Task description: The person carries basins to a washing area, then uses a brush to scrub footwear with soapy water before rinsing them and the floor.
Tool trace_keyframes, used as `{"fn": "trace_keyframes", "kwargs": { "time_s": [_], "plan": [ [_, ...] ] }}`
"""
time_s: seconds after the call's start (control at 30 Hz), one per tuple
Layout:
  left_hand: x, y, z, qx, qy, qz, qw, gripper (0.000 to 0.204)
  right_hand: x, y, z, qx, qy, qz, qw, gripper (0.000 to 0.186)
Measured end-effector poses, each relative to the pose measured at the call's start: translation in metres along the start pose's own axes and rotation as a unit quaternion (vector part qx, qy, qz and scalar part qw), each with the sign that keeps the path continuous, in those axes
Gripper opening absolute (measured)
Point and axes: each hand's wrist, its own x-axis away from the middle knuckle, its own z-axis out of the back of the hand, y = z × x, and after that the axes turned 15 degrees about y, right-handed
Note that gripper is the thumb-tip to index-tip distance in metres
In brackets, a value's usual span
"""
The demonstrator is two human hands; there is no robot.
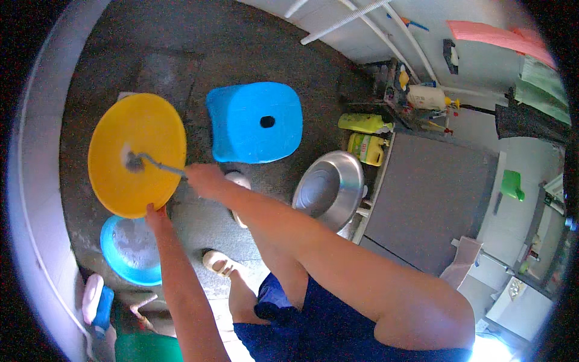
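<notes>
Apparent scrubbing inside the yellow basin

Take the yellow basin as your landmark: it lies ahead of you, toward your left, with its hollow facing up at you. Below its near edge sits a light-blue basin, partly covered by it; you cannot tell from here whether the two touch. What the blue one holds looks pale and greyish, perhaps suds. Within the yellow basin, close to its middle, the dark head of a scrubber meets the inner face, a whitish patch just beside it.

At the yellow basin's near rim, your left hand pinches the edge, thumb over the top, the other fingers mostly hidden. Just off its right rim, your right hand is closed round the end of the scrubber's handle, which slants down into the bowl. Right of the yellow basin and well clear of it stands a blue stool with a dark slot in its seat; farther right comes a metal basin, tipped on its side.

The step in hand seems to be working over the bowl's inside. The next move probably calls for a firm left pinch on the rim, so the basin doesn't swing as you press, and strokes reaching from the middle toward the walls
</notes>
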Motion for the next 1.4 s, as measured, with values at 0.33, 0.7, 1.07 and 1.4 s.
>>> {"fn": "trace_keyframes", "kwargs": {
  "time_s": [0.33, 0.7, 1.07, 1.4],
  "plan": [
    [0.037, -0.001, -0.071, 0.141, 0.046, 0.441, 0.885, 0.045, 0.002, 0.209, 0.285, -0.301, 0.403, -0.074, 0.861, 0.025],
    [0.103, -0.002, 0.014, -0.103, 0.073, 0.251, 0.960, 0.036, 0.001, 0.436, 0.377, 0.097, 0.437, -0.290, 0.846, 0.028],
    [0.212, 0.035, 0.083, -0.240, 0.179, 0.301, 0.905, 0.041, 0.101, 0.383, 0.385, -0.073, 0.539, -0.336, 0.769, 0.032],
    [0.234, -0.006, 0.137, -0.144, 0.334, 0.258, 0.895, 0.035, 0.152, 0.249, 0.296, -0.442, 0.378, -0.429, 0.691, 0.036]
  ]
}}
